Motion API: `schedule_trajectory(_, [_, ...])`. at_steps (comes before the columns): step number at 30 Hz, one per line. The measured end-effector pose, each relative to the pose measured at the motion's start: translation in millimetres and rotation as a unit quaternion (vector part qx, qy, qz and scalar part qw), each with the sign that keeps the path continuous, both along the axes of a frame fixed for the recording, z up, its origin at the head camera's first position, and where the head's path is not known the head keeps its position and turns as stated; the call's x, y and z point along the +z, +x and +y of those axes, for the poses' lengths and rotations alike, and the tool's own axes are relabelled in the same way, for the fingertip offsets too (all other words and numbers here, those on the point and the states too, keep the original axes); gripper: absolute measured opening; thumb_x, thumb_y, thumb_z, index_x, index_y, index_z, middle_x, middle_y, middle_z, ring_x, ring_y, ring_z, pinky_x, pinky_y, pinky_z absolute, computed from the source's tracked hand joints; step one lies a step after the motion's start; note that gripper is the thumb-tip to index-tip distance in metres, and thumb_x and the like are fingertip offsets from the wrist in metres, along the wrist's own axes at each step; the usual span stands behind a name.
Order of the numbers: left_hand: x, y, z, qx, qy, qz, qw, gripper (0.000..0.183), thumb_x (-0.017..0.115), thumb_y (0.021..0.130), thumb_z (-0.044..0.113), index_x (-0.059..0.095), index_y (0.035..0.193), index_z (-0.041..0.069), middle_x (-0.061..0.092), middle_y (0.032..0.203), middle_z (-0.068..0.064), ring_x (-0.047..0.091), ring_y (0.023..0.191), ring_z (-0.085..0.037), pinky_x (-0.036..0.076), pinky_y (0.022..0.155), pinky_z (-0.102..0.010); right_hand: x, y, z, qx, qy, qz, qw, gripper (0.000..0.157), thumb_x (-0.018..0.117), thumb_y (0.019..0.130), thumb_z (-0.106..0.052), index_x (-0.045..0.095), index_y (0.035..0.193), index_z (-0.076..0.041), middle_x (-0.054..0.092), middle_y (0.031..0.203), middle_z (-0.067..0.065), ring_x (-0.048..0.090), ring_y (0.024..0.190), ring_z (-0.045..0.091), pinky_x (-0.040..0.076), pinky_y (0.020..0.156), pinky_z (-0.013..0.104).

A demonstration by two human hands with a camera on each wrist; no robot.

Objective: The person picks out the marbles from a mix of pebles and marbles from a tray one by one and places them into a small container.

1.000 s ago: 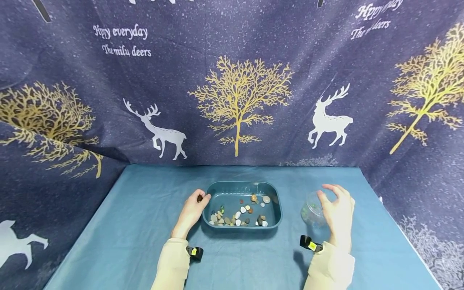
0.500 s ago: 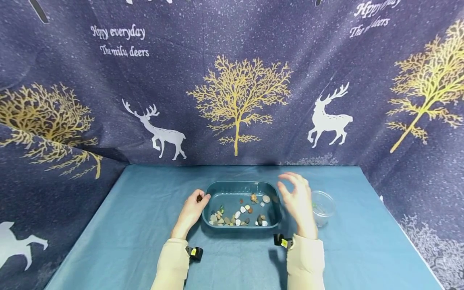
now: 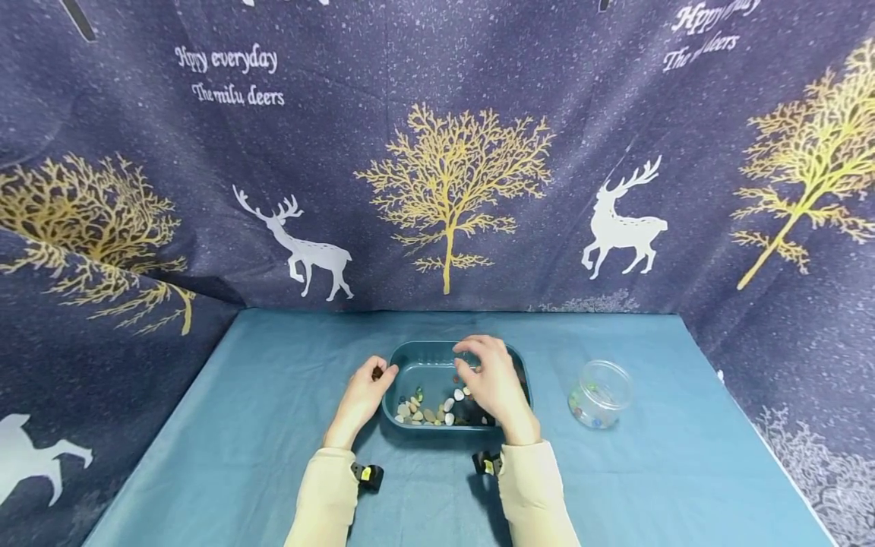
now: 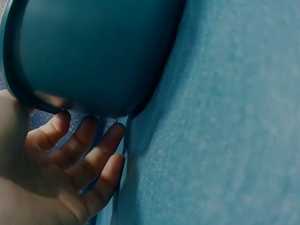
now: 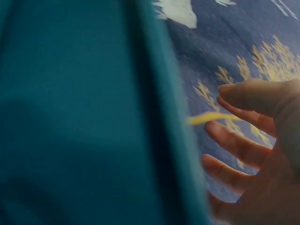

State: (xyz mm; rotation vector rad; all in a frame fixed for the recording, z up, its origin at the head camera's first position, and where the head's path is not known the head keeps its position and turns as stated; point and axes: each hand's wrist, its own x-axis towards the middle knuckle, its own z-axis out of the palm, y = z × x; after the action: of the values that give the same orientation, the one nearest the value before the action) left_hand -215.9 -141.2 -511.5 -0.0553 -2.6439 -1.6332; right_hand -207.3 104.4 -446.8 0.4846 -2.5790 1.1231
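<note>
A dark teal tray (image 3: 423, 375) lies on the table with several pebbles (image 3: 428, 415) and a few glass marbles (image 3: 419, 395) in it. My left hand (image 3: 363, 393) grips its left rim, thumb at the edge and fingers outside; in the left wrist view the fingers (image 4: 96, 161) curl beside the tray's wall (image 4: 93, 56). Over the right half of the tray hovers my right hand (image 3: 494, 386), hiding some stones. Its thumb and fingers stand apart, and the right wrist view shows nothing between the fingertips (image 5: 218, 129). Right of the tray stands a clear round jar (image 3: 611, 380) with several coloured marbles (image 3: 593, 418) in it.
A teal cloth (image 3: 246, 425) covers the table. Behind it hangs a dark blue curtain (image 3: 410, 61) printed with golden trees and white deer. The tray's raised rim (image 3: 454, 430) runs below my right hand.
My right hand has moved left from the jar to above the tray, its fingers still apart. The jar is now fully uncovered. My left hand has stayed at the tray's rim.
</note>
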Motion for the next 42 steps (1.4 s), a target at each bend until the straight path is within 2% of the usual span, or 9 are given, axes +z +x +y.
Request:
schedule_trajectory(5, [0.7,0.6,-1,0.001,0.001,-0.002,1.0,0.027,0.056,0.101,0.034,0.048,0.089,0.011,0.045,0.077,-0.005,0.041,0.064,-0.02,0.034,0.063,-0.033,-10.2,-2.8,-15,0.024,0.02,-0.038,0.999,0.018,0.069,0.092,-0.016,0.071,0.109,-0.013,0.061,0.122,0.009,0.049,0.119,0.036,0.036,0.096,0.058])
schedule_trajectory(9, [1.2,0.4,0,0.0,-0.001,-0.001,1.0,0.026,0.056,0.101,0.034,0.048,0.089,0.012,0.045,0.077,-0.004,0.04,0.062,-0.019,0.034,0.062,-0.033,-14.6,-6.9,-23,0.031,0.031,-0.05,0.998,0.019,0.07,0.091,-0.015,0.071,0.11,-0.011,0.062,0.118,0.01,0.052,0.114,0.037,0.041,0.091,0.056])
schedule_trajectory(14, [0.9,1.0,2,0.0,0.003,-0.001,1.0,0.025,0.056,0.101,0.032,0.048,0.089,0.012,0.045,0.077,-0.004,0.041,0.063,-0.02,0.034,0.062,-0.033,-17.6,-10.5,-30,0.043,0.068,-0.063,0.995,0.02,0.073,0.089,-0.014,0.072,0.109,-0.011,0.064,0.112,0.01,0.056,0.107,0.036,0.047,0.082,0.052])
schedule_trajectory(23, [1.1,0.8,2,0.005,0.007,-0.008,0.9999,0.026,0.056,0.101,0.032,0.047,0.088,0.011,0.044,0.077,-0.005,0.042,0.064,-0.02,0.033,0.062,-0.033,-21.6,-13.9,-44,0.063,0.142,-0.14,0.978,0.02,0.072,0.09,-0.017,0.074,0.109,-0.014,0.068,0.108,0.006,0.059,0.102,0.034,0.049,0.082,0.05])
schedule_trajectory(30, [1.8,1.4,3,0.004,0.007,-0.012,0.9999,0.025,0.057,0.101,0.032,0.047,0.088,0.012,0.044,0.077,-0.004,0.041,0.063,-0.02,0.033,0.062,-0.033,-26.4,-18.4,-51,0.053,0.163,-0.166,0.971,0.021,0.073,0.089,-0.016,0.074,0.109,-0.016,0.069,0.1,0.005,0.064,0.09,0.026,0.051,0.074,0.045])
schedule_trajectory(35, [1.5,1.8,4,0.005,0.006,-0.013,0.9999,0.025,0.057,0.1,0.032,0.048,0.088,0.012,0.044,0.077,-0.004,0.042,0.063,-0.02,0.034,0.061,-0.032,-31.3,-21.8,-56,0.05,0.193,-0.18,0.963,0.021,0.071,0.091,-0.017,0.073,0.112,-0.02,0.067,0.106,0.003,0.061,0.099,0.029,0.05,0.078,0.048])
schedule_trajectory(39, [2.2,0.0,2,0.005,0.006,-0.006,0.9999,0.025,0.057,0.1,0.032,0.048,0.088,0.012,0.044,0.075,-0.004,0.041,0.062,-0.019,0.034,0.06,-0.032,-32.4,-22.5,-59,0.057,0.213,-0.2,0.955,0.023,0.068,0.092,-0.015,0.072,0.113,-0.023,0.062,0.118,0.006,0.053,0.115,0.036,0.044,0.089,0.056])
schedule_trajectory(42, [2.0,-0.2,1,0.004,0.007,-0.005,1.0,0.025,0.058,0.1,0.032,0.048,0.088,0.012,0.044,0.075,-0.003,0.041,0.061,-0.019,0.034,0.061,-0.032,-33.1,-22.0,-59,0.058,0.216,-0.207,0.952,0.021,0.068,0.091,-0.012,0.072,0.107,-0.024,0.06,0.12,0.008,0.049,0.119,0.038,0.039,0.093,0.06])
